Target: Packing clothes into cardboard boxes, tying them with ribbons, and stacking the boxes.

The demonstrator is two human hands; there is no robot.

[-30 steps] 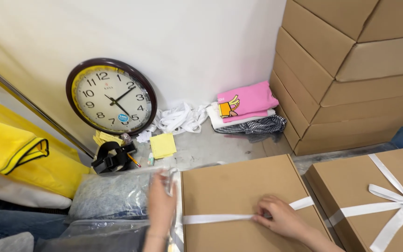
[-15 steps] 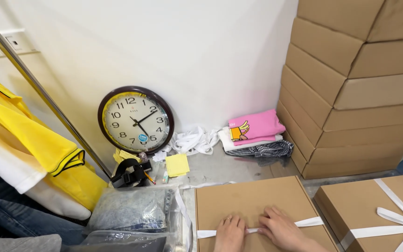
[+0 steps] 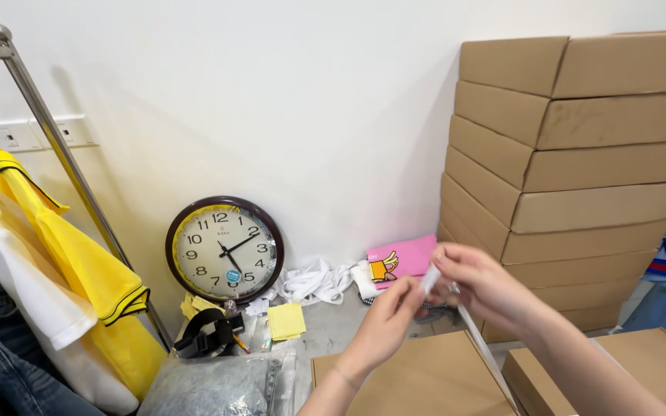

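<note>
White ribbon [image 3: 468, 323] pinched by both hands | above cardboard box [image 3: 418, 381] edge

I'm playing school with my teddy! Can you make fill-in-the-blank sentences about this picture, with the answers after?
1. Both hands, the left hand and the right hand, pinch a ribbon whose colour is ____.
2. The round thing leaning on the wall by the floor is a ____.
3. The top hanging on the metal rack beside the white one is coloured ____.
4. The brown boxes stacked at the right are made of ____.

Answers: white; clock; yellow; cardboard
</note>
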